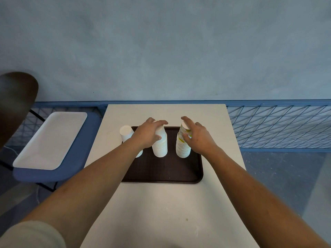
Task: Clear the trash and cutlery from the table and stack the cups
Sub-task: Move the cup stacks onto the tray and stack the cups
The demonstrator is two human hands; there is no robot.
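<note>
Three stacks of upside-down paper cups stand on a dark brown tray on the white table. My left hand grips the top of the plain white middle stack, fingers curled over its upper end. My right hand grips the upper part of the stack printed with green and yellow at the tray's right. A third white stack stands at the tray's left edge, partly hidden behind my left forearm.
A white rectangular tray lies on a blue seat to the left of the table. A blue wire-mesh railing runs behind and to the right. A dark round chair back is at the far left.
</note>
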